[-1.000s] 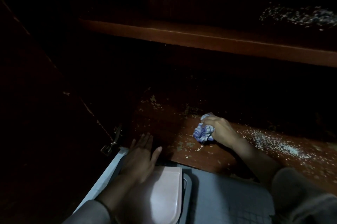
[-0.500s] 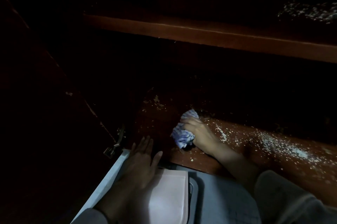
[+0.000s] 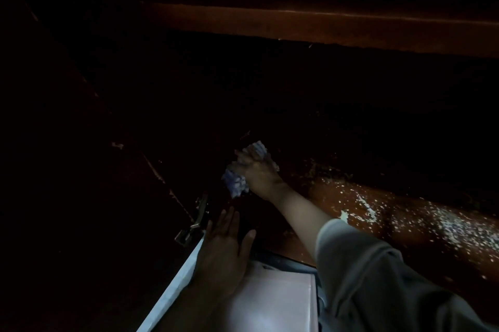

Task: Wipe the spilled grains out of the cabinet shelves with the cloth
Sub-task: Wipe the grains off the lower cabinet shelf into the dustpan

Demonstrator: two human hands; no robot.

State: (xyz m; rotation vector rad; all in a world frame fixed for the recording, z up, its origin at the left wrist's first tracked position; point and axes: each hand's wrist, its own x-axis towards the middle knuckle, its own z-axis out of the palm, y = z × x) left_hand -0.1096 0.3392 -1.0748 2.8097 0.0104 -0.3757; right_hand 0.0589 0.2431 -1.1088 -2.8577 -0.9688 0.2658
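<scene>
The right hand (image 3: pixel 256 172) has its grip clamped round the crumpled cloth (image 3: pixel 237 186) on the lower shelf (image 3: pixel 330 194) near the grains (image 3: pixel 445 226), while the left hand (image 3: pixel 224 249) lies flat, fingers straight, on a pink panel (image 3: pixel 278 302).

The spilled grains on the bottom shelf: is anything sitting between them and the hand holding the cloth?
Nothing visible does. The right hand grips the cloth on the bottom shelf, and the spilled grains lie to its right on open wood. The shelf's back is too dark to judge.
</scene>
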